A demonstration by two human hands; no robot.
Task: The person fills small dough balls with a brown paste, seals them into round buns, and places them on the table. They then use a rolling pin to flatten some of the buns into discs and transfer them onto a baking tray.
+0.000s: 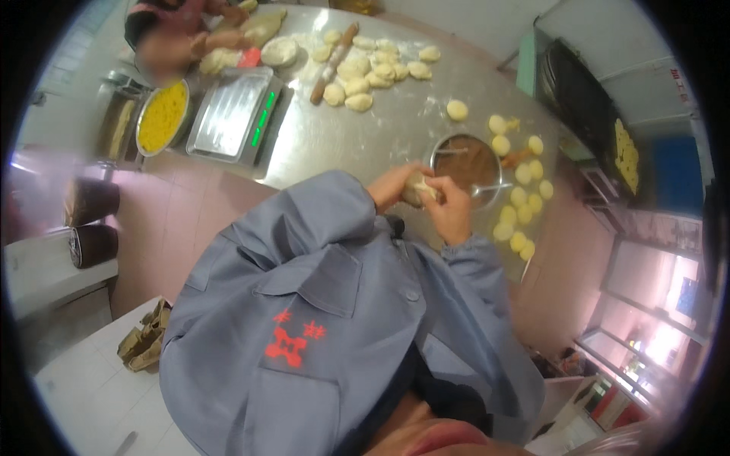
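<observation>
My left hand (394, 183) cups a filled-looking ball of dough (415, 189) near the front edge of the metal table. The fingers of my right hand (451, 206) pinch pale dough at the ball's open-looking side. Just beyond my hands is a round metal bowl (466, 162) of brown filling, with a metal utensil handle (494, 187) over its right rim and another thin tool inside. Pale flattened dough rounds (523, 174) lie right of the bowl, and one single round (457, 110) lies behind it. What is inside the held dough is hidden by my fingers.
Floured dough pieces (356, 85) and a wooden rolling pin (335, 62) lie farther back on the table (319, 151). At left stand a digital scale (231, 114) and a bowl of yellow filling (163, 118). A co-worker's hands (219, 43) are at the far left, near dough.
</observation>
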